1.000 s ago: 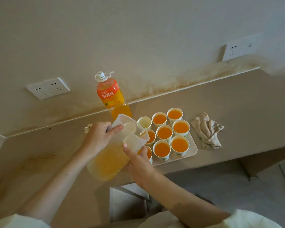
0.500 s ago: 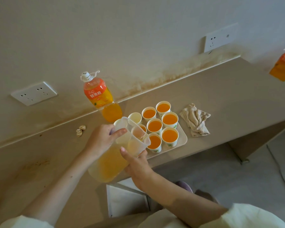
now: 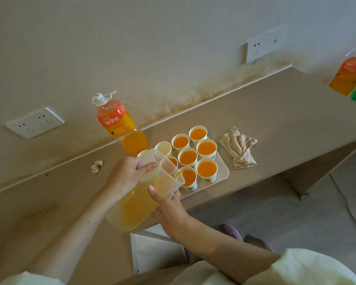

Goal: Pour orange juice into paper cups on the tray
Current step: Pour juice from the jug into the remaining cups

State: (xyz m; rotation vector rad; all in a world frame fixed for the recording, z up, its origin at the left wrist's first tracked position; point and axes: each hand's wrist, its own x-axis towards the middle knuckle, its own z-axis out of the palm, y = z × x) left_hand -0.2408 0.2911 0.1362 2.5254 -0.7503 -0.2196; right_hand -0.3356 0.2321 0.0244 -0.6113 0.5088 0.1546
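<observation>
My left hand [image 3: 130, 175] grips the upper part of the jug [image 3: 136, 204], fingers curled round its far side and thumb pressed along the rim. My right hand [image 3: 171, 210] cups the jug from below and from the near side, thumb flat on the clear wall. The jug is tilted towards the tray [image 3: 223, 169], with juice [image 3: 132, 210] pooled in its lower half and a streak of orange at the spout. The spout hangs over the near-left cups.

The cups [image 3: 206, 168] stand close together on the tray, which sits on the counter [image 3: 275, 120] near its front edge. Seven show orange juice near the brim; two at the back left show pale insides, one of them partly hidden by the jug.

Behind the tray a bottle [image 3: 116, 120] of orange drink stands by the stained wall [image 3: 173, 48], capped. A crumpled cloth [image 3: 239, 150] lies just right of the tray, apart from it. A small wad of paper [image 3: 97, 166] lies left of my left hand. Two sockets [image 3: 35, 122] are set in the wall, and a second bottle [image 3: 349, 75] shows at the far right edge.
</observation>
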